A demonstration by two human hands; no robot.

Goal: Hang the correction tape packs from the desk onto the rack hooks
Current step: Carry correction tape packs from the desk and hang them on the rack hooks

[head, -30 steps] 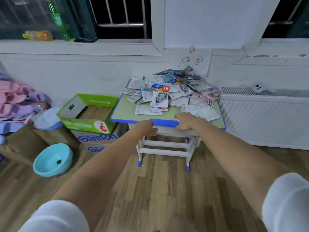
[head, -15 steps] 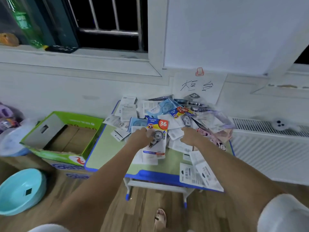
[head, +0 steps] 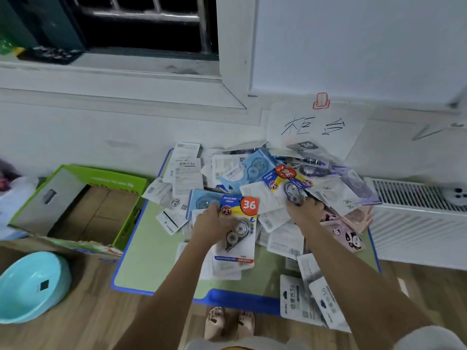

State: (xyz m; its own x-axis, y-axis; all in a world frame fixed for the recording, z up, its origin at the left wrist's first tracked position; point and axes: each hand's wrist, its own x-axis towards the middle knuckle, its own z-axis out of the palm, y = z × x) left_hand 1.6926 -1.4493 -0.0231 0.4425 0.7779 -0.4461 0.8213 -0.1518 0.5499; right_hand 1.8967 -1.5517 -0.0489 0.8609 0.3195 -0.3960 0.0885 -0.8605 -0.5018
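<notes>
A small green counter (head: pixel 151 248) with a blue rim is standing against a white wall, carrying a loose heap of correction tape packs (head: pixel 252 178) that is spreading over its far half and right side, many lying face down with their white backs up. The left hand (head: pixel 211 224) is gripping the left edge of a yellow-and-blue pack (head: pixel 238 226) marked with a red "36", its thumb lying over the front by the dispenser blister; this pack is sitting on top of other packs near the middle of the counter. The right hand (head: pixel 304 210) is reaching into the heap, its fingertips curling onto a second yellow-and-blue pack (head: pixel 288 183) lying tilted further back; whether it is truly pinching that pack or only touching it I cannot tell. Two white packs (head: pixel 303 301) are hanging over the counter's near right edge. To the left of the counter an open green cardboard box (head: pixel 75 205) is standing on another carton, its flaps up and only its bare brown bottom showing inside. In front of that box a light blue basin (head: pixel 32 286) is resting on the wooden floor, holding nothing but a small dark square on its inner wall. A handwritten paper sign (head: pixel 316 127) is hanging on the wall behind the heap, and a white radiator (head: pixel 417 223) is running along the right. Two bare feet (head: pixel 228 323) are showing at the counter's near edge.
</notes>
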